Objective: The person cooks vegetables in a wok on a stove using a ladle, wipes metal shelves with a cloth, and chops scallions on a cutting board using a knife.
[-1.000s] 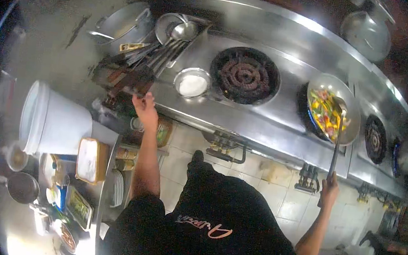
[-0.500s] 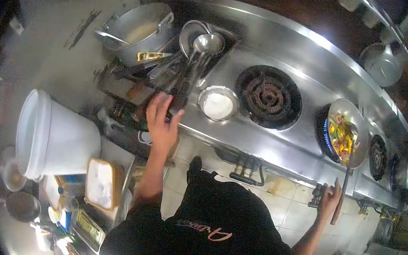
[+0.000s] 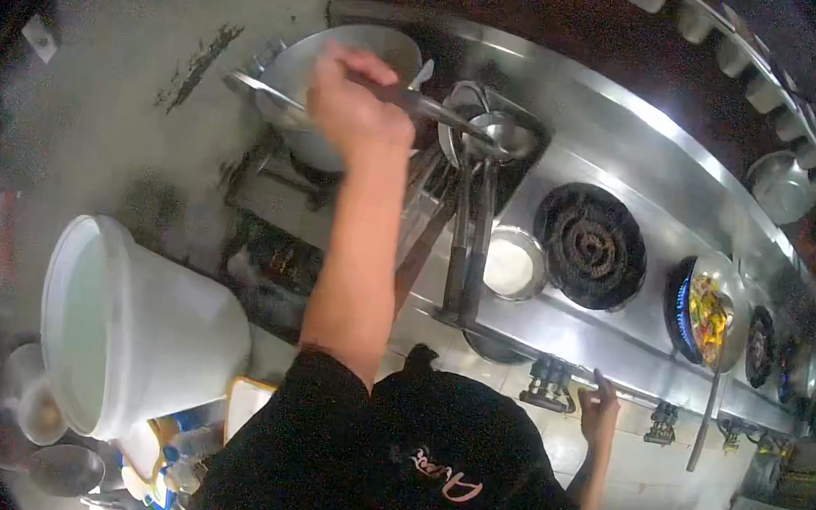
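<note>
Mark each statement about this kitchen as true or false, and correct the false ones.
1. The left hand grips a long dark-handled utensil. True.
2. The right hand holds the long metal spoon that rests in the pan. False: that hand is off it, with nothing visible in its grasp.
3. Blue flames burn beside the round metal pan of colourful food. True.
4. The small round metal bowl with white contents sits on the round black burner. False: it is on the steel surface beside it.
5. The large plastic bucket is white. True.
</note>
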A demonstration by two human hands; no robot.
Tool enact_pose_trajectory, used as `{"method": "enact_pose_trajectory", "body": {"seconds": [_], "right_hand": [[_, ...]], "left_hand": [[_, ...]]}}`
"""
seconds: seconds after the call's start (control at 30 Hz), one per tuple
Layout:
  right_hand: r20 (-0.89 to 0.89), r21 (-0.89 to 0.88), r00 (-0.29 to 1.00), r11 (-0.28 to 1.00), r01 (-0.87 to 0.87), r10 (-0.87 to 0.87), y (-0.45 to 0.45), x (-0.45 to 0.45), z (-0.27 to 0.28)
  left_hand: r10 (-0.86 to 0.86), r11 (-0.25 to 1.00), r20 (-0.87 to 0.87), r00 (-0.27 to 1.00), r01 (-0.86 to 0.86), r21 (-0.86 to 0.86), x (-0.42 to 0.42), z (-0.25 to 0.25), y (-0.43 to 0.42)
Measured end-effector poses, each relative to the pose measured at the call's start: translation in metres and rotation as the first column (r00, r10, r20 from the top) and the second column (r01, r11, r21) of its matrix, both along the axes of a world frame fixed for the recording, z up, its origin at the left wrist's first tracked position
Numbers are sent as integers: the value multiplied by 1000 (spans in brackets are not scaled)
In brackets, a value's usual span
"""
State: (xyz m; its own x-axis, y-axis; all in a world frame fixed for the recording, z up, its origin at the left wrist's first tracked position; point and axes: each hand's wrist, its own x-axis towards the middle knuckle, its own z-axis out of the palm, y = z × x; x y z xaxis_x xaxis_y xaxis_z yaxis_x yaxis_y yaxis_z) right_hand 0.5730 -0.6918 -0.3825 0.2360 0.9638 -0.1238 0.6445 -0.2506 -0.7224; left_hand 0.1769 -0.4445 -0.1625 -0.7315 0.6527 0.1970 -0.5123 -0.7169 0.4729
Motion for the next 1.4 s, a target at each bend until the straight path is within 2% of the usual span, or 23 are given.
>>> {"method": "enact_pose_trajectory", "body": {"seconds": [0.07, 0.1, 0.13, 0.2, 0.23, 0.3, 0.33, 0.37, 0.4, 0.47, 0.57, 0.6, 0.67, 0.7, 0.77, 0.8, 0.83, 0.9, 1.0, 1.07, 1.13, 1.4], "right_hand": [[-59, 42, 997, 998, 46, -43, -9, -2, -18], [128, 3, 992, 1000, -13, 12, -15, 4, -23], [112, -38, 994, 999, 5, 0, -18, 6, -31], [89, -116, 995, 992, 47, -37, -23, 8, -46], [21, -112, 996, 990, 90, -89, -26, 5, -52], [8, -127, 997, 989, 81, -80, -38, 6, -69], [2, -134, 997, 988, 73, -73, -42, 9, -78], [97, -183, 993, 979, 88, -71, -43, -1, -70], [114, -229, 991, 968, 98, -73, -44, -3, -72], [149, -318, 986, 940, 121, -77, -59, -1, -88], [60, -331, 993, 936, 119, -105, -97, 42, -174], [-43, -376, 976, 909, 181, -213, -110, 44, -184], [-227, -479, 877, 832, 279, -424, -124, 46, -195], [-52, -556, 950, 799, 229, -308, -121, 32, -174], [-355, -670, 730, 703, 239, -585, -138, 47, -192], [-463, -723, 552, 656, 217, -693, -157, 67, -218], [-548, -743, 454, 658, 123, -703, -182, 100, -269], [-342, -666, 830, 737, 116, -441, -178, 60, -222], [-515, -701, 506, 680, 215, -691, -200, 62, -235], [-498, -702, 607, 699, 138, -620, -206, 60, -237], [-441, -709, 656, 686, 164, -613, -203, 52, -235], [-339, -728, 660, 632, 267, -670, -186, 22, -225]], "left_hand": [[62, 998, 21, 998, -63, 22, -20, 22, -5], [4, 993, -9, 1000, -3, 117, -40, 42, -17], [-52, 976, -48, 997, 61, 207, -65, 62, -32], [52, 956, -153, 987, -5, 295, -102, 81, -42], [53, 941, -188, 981, 14, 339, -122, 89, -48], [62, 906, -257, 964, 53, 419, -157, 98, -56], [84, 905, -270, 959, 40, 424, -166, 97, -56], [107, 903, -283, 953, 26, 429, -173, 95, -55], [130, 900, -296, 946, 12, 435, -180, 94, -54], [172, 920, -286, 943, -50, 388, -191, 82, -40], [222, 947, -228, 948, -154, 282, -204, 55, -5], [238, 953, -201, 950, -189, 237, -209, 44, 9], [178, 971, -164, 970, -146, 189, -222, 19, 37], [186, 974, -167, 968, -160, 158, -224, 8, 48], [203, 977, -175, 963, -188, 96, -224, -10, 65], [204, 978, -211, 956, -187, 98, -223, -16, 69], [204, 978, -246, 948, -184, 100, -221, -22, 74], [201, 979, -276, 940, -183, 89, -219, -27, 81], [206, 978, -278, 938, -194, 71, -222, -33, 92], [223, 975, -303, 926, -208, 82, -226, -39, 99], [181, 983, -292, 939, -160, 94, -230, -42, 103], [106, 994, -254, 961, -96, 51, -241, -52, 118]]}}
